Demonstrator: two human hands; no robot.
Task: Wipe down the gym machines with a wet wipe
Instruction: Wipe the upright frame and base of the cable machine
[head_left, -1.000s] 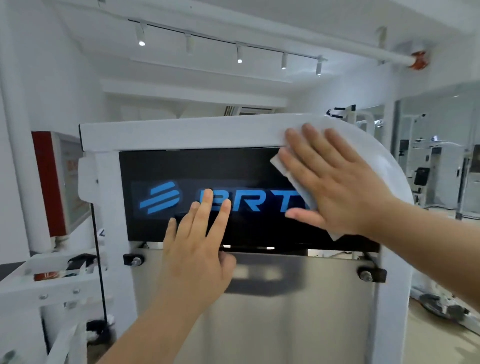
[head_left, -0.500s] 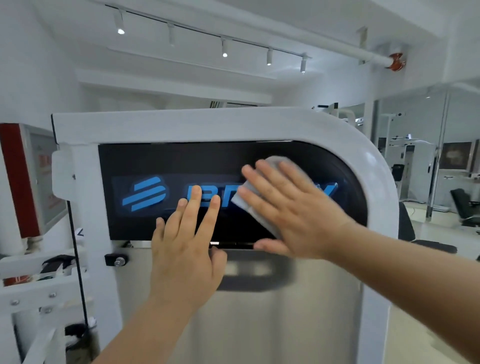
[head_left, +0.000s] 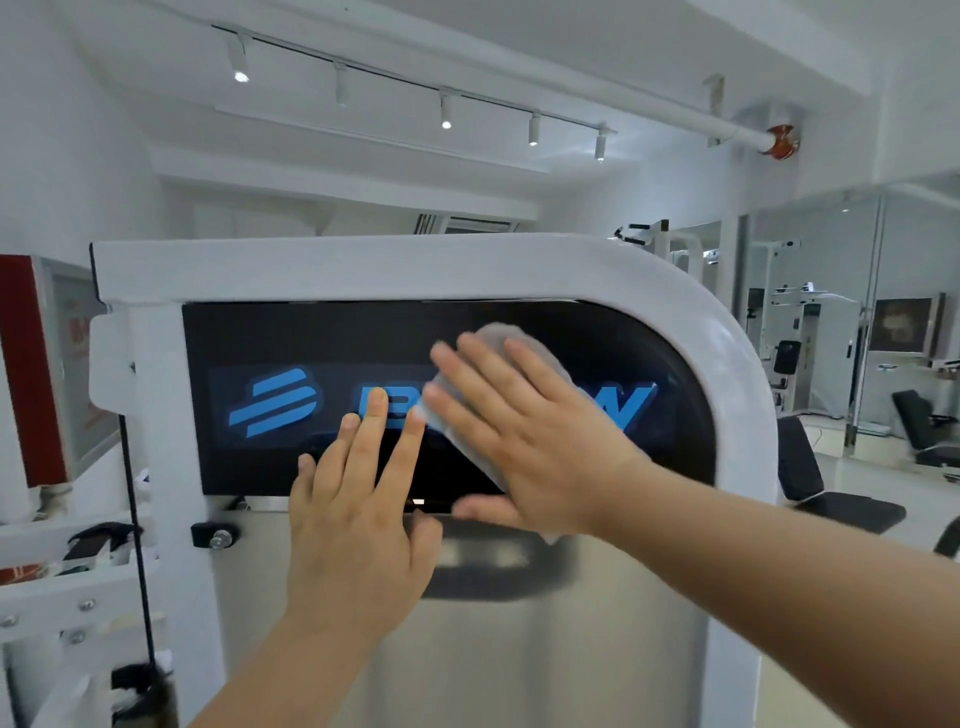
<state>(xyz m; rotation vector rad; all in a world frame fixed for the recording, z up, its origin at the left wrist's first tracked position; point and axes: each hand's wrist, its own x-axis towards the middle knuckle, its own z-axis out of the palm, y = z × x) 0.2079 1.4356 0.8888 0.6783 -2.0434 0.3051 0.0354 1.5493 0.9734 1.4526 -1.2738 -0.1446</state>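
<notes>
The wet wipe is lying pressed on the long, sideways-running black panel under the right hand, fingers straight. The left hand is resting flat and empty just to its left.

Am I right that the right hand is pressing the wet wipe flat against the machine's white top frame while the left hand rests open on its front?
Not quite: the head view shows the right hand pressing the wet wipe flat against the black logo panel, below the white top frame. The left hand does rest open on the machine's front.
</notes>
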